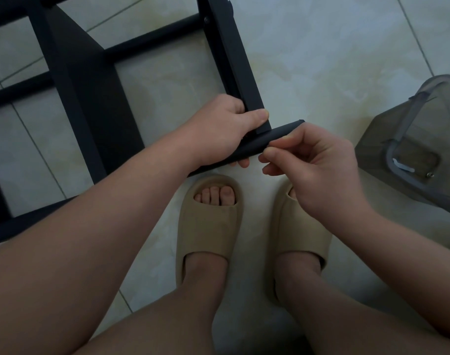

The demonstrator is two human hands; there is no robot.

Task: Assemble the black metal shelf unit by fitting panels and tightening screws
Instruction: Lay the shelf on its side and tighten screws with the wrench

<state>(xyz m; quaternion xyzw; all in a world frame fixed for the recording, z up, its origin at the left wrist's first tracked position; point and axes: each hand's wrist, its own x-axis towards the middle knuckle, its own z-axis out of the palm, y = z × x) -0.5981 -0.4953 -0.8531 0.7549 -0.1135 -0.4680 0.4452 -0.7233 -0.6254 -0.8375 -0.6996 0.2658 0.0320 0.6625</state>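
Over a pale tiled floor [321, 47], the left hand [224, 131] clamps its grip on the corner of a black metal shelf frame [85, 80] while the right hand [316, 170] pinches the short black rail [267, 140] there.

There is one black metal shelf frame [83, 80], and one black metal rail [277, 135] lies across its near corner. Two bare hands are in view: the left hand [226, 129] and the right hand [313, 162]. There are two beige foam slide sandals, the left sandal [208, 221] and the right sandal [298, 234]. There is one grey translucent plastic box [408, 139].
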